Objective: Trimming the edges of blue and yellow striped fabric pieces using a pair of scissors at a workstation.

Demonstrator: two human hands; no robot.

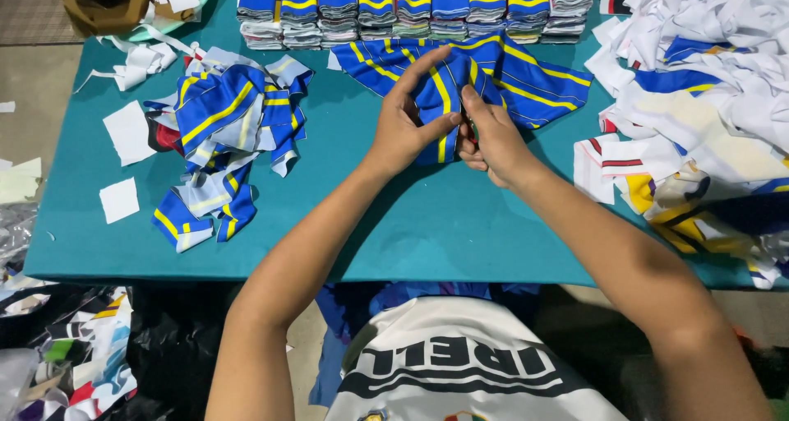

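Blue fabric with yellow stripes [485, 80] sits pinched between both your hands at the middle of the teal table [394, 224].

Your left hand [404, 125] grips the cloth's near edge with thumb and lower fingers closed on it, while the index finger stretches out straight over the stripes. Your right hand [491, 137] is curled shut on the same edge, just beside the left, the knuckles touching. The rest of the piece fans out away from you toward a row of folded stacks [411, 10] in the same blue and yellow along the far edge. To your left lies a loose heap of blue-and-yellow pieces [226, 133] with white paper squares [123, 166] nearby. To your right spreads a big pile of mostly white cloth [707, 100].
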